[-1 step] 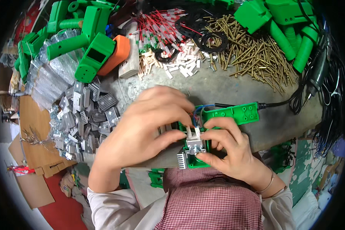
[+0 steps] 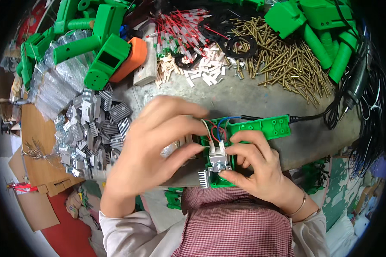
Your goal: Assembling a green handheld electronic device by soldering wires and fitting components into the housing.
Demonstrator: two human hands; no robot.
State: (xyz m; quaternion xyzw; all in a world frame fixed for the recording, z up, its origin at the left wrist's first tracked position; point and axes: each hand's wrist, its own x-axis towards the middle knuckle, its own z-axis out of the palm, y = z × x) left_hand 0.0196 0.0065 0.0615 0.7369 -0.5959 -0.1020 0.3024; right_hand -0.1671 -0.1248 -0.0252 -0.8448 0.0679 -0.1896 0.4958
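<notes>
A green plastic housing half (image 2: 280, 126) lies at the near edge of the table, its handle part pointing right with a black cord running out. In its wider end sits a silver metal block (image 2: 218, 159) with a bolt-like part and two white sleeves (image 2: 221, 146) standing at its top. Red, blue and pale wires (image 2: 219, 127) loop above them. My right hand (image 2: 259, 165) grips the block from the right, thumb low and index finger by the sleeves. My left hand (image 2: 154, 147) hovers just left of the sleeves, thumb and fingers apart, slightly blurred. White-edged fins (image 2: 203, 179) show at the housing's lower left.
Finned grey metal pieces (image 2: 94, 128) are heaped at left. Behind lie white sleeves (image 2: 210, 68), red-wired parts (image 2: 180, 32) and long brass screws (image 2: 287, 62). Green housings (image 2: 105, 62) stand at both back corners. A soldering iron (image 2: 354, 92) and black cables are at right.
My left hand has drawn slightly left, and its thumb and index finger have moved away from the sleeves, baring more of the wires. The right hand keeps its grip.
</notes>
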